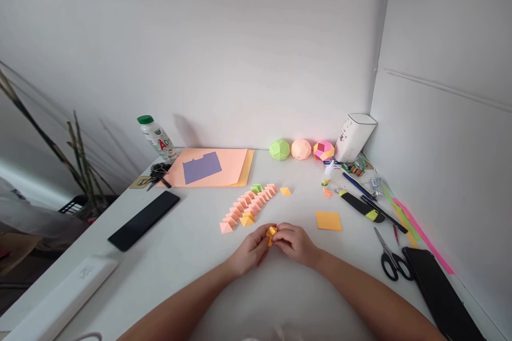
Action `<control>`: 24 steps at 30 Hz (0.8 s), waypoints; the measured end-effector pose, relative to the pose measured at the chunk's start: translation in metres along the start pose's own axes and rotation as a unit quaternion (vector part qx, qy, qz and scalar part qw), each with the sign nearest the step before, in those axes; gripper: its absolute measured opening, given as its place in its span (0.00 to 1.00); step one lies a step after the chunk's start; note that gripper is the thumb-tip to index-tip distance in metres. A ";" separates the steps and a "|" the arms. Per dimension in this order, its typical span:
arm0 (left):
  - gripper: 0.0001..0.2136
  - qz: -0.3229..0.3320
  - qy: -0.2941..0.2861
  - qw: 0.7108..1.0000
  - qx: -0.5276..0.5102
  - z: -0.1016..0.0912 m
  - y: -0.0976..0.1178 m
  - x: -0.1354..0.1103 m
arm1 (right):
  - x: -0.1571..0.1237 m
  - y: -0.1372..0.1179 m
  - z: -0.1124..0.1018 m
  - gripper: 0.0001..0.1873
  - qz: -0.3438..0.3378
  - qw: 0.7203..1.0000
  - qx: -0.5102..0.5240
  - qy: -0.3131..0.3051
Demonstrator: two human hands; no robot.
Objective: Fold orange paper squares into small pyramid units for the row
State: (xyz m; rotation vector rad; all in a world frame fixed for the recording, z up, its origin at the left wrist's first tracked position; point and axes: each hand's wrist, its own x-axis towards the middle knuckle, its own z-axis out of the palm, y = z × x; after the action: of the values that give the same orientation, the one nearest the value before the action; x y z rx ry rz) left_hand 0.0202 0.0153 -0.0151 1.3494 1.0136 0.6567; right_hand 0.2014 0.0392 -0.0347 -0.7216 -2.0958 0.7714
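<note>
My left hand [250, 250] and my right hand [295, 242] meet over the white table [192, 256], both pinching a small folded orange paper piece [271, 234] between their fingertips. Just beyond the hands lie rows of folded pink paper units [250, 203], with a few orange ones [247, 219] and a green one [256, 188] among them. A flat orange paper square [328, 220] lies to the right of my right hand. A tiny orange square [285, 191] rests further back.
Three paper balls, green [279, 149], peach [301, 149] and pink-yellow [324, 151], sit by the wall. Paper sheets [224, 162], a bottle [157, 137], keys [158, 173] and a black phone [144, 219] lie left. Scissors [391, 260], pens [362, 187], a cutter [362, 206] and a black case [440, 290] lie right.
</note>
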 end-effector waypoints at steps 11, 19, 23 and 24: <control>0.19 0.008 -0.009 1.000 0.008 0.001 0.005 -0.004 | 0.003 0.001 -0.005 0.06 0.145 0.981 0.132 -0.017; 0.17 -0.006 -0.018 0.999 -0.031 -0.003 0.005 -0.001 | 0.002 -0.002 -0.002 0.07 0.067 0.996 0.051 -0.028; 0.18 0.001 0.003 0.999 -0.054 -0.003 0.002 -0.001 | 0.000 -0.001 -0.003 0.06 0.134 0.985 0.112 -0.004; 0.19 0.003 0.008 0.998 -0.057 -0.003 0.001 -0.001 | 0.000 -0.001 -0.004 0.04 0.168 0.975 0.143 -0.001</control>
State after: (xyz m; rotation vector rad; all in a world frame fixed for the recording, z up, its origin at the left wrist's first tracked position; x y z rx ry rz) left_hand 0.0175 0.0159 -0.0139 1.2510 0.9709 0.7208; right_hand 0.2048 0.0402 -0.0319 -0.9244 -1.8314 1.2309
